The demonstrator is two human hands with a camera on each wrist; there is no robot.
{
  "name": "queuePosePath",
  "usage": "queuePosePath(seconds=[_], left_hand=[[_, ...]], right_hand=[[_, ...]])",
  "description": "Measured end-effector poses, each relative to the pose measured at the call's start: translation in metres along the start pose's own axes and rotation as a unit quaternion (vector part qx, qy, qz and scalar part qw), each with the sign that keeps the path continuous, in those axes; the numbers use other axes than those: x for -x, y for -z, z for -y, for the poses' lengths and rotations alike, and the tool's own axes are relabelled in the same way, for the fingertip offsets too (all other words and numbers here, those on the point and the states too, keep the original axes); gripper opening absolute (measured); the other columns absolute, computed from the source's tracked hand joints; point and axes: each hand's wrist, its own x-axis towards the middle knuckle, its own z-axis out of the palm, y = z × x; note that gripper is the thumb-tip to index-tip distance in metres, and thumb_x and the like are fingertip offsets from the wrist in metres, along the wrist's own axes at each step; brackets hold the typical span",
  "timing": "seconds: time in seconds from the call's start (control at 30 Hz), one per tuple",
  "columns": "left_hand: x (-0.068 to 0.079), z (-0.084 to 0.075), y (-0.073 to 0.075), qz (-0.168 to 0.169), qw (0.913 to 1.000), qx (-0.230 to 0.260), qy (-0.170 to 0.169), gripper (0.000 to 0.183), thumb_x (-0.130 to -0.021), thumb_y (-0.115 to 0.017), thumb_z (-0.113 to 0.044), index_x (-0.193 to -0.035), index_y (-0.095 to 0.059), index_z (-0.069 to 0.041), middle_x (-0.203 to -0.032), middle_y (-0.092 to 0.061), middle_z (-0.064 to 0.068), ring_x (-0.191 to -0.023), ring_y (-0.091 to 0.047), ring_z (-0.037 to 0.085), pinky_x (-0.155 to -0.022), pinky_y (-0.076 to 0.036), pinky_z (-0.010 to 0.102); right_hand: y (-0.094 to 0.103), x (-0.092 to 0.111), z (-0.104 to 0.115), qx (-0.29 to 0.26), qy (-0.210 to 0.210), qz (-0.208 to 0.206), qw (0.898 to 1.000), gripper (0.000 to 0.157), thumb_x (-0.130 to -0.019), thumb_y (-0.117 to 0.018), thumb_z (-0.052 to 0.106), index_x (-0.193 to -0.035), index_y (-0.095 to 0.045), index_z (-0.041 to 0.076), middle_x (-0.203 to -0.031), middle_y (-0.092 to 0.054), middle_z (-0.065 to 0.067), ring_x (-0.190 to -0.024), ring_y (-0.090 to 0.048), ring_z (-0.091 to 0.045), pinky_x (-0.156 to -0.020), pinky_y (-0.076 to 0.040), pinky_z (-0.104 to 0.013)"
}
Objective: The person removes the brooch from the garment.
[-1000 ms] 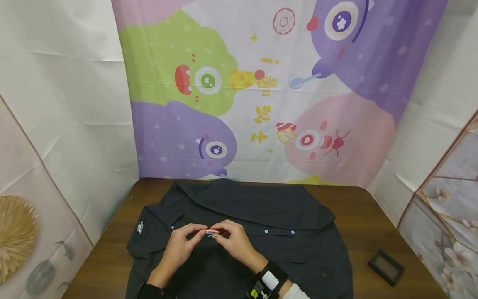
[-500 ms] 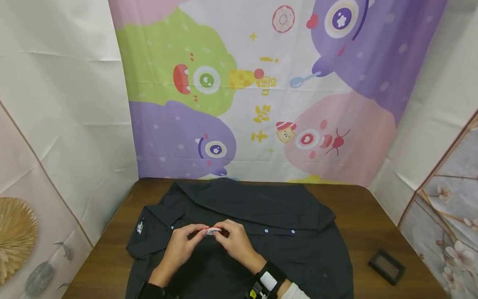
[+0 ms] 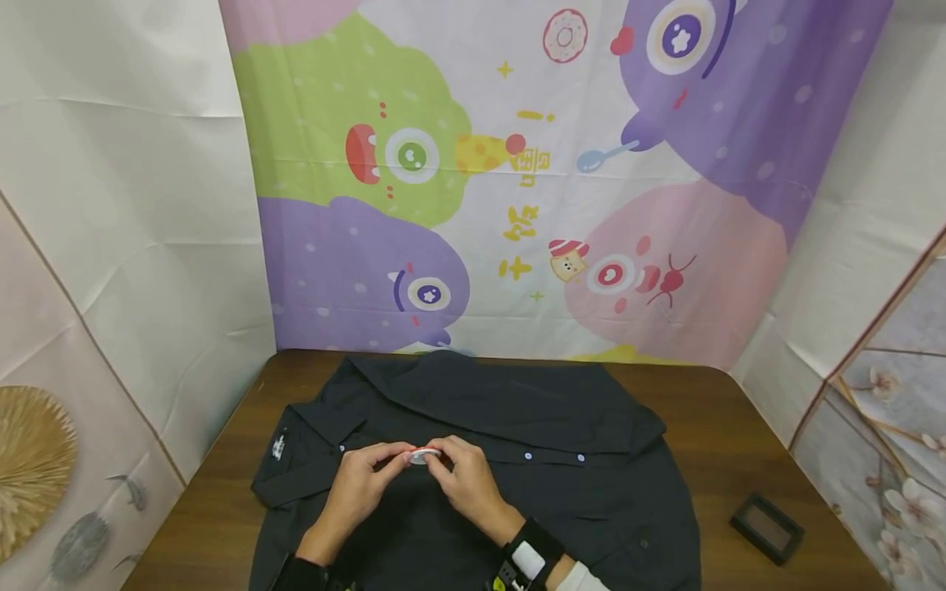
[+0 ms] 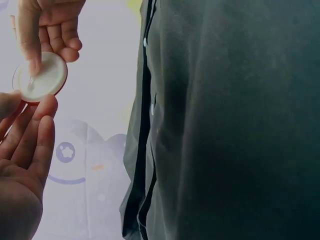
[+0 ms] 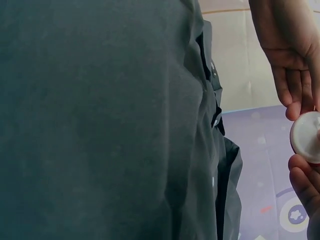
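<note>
Nearest of all, over the shirt's front part, a black wristband on the right arm; just beyond it, the left hand and the right hand, fingertips almost meeting, both pinching one round badge! Neither hand was nearer: the badge sat squarely between them, left fingertips on one edge, right fingertips on the other, right thumb pressed over its pale back.

And the lie of it? A disc, so no true long axis, but it was tilted, pale back to the person, red rim on the far side, its visible width running across, roughly along the shirt's line of white buttons. It was up off the cloth, over the left half of the dark shirt.

That shirt lay spread and wrinkled, longer from side to side, a white print on its left flap. Under it, the brown tabletop; well to the shirt's right, a small black box, contents impossible to tell. Behind the shirt, a cartoon curtain hung across, with white sheets to either side.
</note>
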Motion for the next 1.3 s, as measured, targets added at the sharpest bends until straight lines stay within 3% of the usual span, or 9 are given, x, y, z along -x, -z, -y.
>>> queuePosePath(seconds=[0.2, 0.37, 0.53, 1.3], left_hand=[[0.0009, 0.0012, -0.0008, -0.003, 1.0000, -0.005, -0.007, 0.009, -0.082, -0.075, -0.007, -0.089, -0.078, -0.012, -0.083, -0.076, -0.002, -0.074, -0.066, -0.003, -0.066, -0.057, 0.023], [0.0003, 0.0016, 0.0009, 0.004, 0.9998, -0.010, 0.017, 0.009, -0.083, -0.075, -0.010, -0.091, -0.078, -0.014, -0.086, -0.076, -0.002, -0.079, -0.068, 0.000, -0.068, -0.057, 0.024], [0.0005, 0.0022, 0.0032, 0.007, 0.9990, -0.014, 0.042, 0.009, -0.083, -0.075, -0.011, -0.091, -0.078, -0.014, -0.088, -0.077, -0.002, -0.081, -0.068, 0.003, -0.069, -0.057, 0.024], [0.0040, 0.0028, 0.0004, 0.033, 0.9946, 0.002, 0.099, 0.011, -0.084, -0.074, -0.010, -0.094, -0.078, -0.013, -0.090, -0.076, 0.000, -0.083, -0.069, 0.006, -0.071, -0.056, 0.021]], right_hand=[[-0.0010, 0.0014, -0.0030, -0.013, -0.001, 0.006, 1.000, 0.005, -0.085, -0.072, 0.005, -0.090, -0.072, 0.006, -0.080, -0.068, -0.003, -0.068, -0.059, -0.006, -0.062, -0.050, -0.015], [0.0007, -0.0018, -0.0037, -0.016, 0.000, 0.014, 1.000, 0.005, -0.084, -0.074, 0.006, -0.089, -0.072, 0.007, -0.078, -0.068, -0.002, -0.068, -0.058, -0.004, -0.061, -0.051, -0.018], [0.0035, -0.0043, -0.0016, -0.014, -0.015, 0.041, 0.999, 0.003, -0.086, -0.072, 0.011, -0.089, -0.074, 0.010, -0.079, -0.068, 0.000, -0.069, -0.055, -0.001, -0.062, -0.047, -0.013], [0.0052, -0.0005, -0.0020, -0.041, -0.077, 0.094, 0.992, 0.010, -0.085, -0.075, 0.013, -0.094, -0.075, 0.010, -0.085, -0.072, -0.002, -0.073, -0.061, 0.001, -0.067, -0.052, -0.014]])
